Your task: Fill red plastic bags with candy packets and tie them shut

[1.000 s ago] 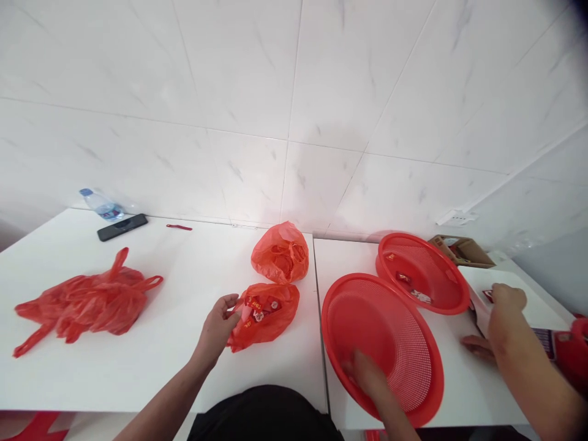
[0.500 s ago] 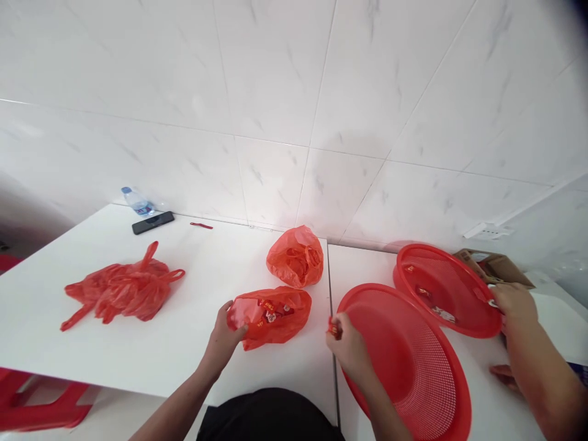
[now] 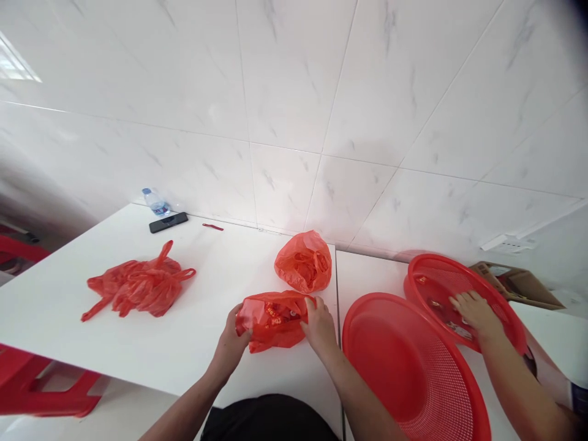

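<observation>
Both hands [image 3: 231, 338] [image 3: 318, 324] grip a red bag [image 3: 275, 339] of packets [image 3: 274, 315] — white table [image 3: 225, 263] beneath (marbled wall [image 3: 289, 86] behind).

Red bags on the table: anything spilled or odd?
Nothing looks spilled. The crumpled red plastic bag at left looks messiest, its handles sprawling. Red packets sit inside the open red plastic bag between the left hand and right hand.

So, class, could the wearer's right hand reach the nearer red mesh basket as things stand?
Likely yes: nothing stands between the right hand and the nearer red mesh basket beside it, though that hand holds the red plastic bag.
</observation>
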